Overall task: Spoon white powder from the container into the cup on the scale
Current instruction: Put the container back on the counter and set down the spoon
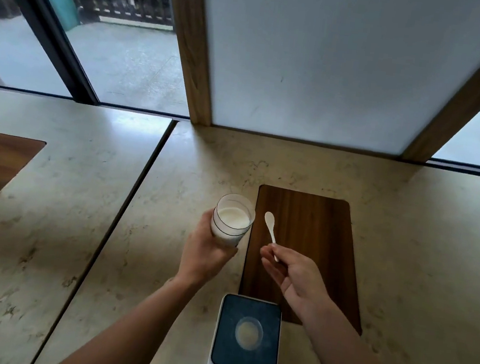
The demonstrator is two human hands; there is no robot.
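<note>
Holding the powder container [232, 221] aloft over the counter [108, 226], left hand [205, 255] wrapping its slick, probably fragile wall. Pinching the light, stiff spoon [270, 230] by its handle tip, right hand [291, 273] half-curled. Waiting near the counter's front edge: cup [249, 332] on scale [245, 344].

the one camera sits on my head, wide-angle, looking forward and down over my forearms at the tabletop [102, 226] close below. its upper half reaches the window glass [126, 64] straight ahead, and straight lines bow toward the edges.
</note>
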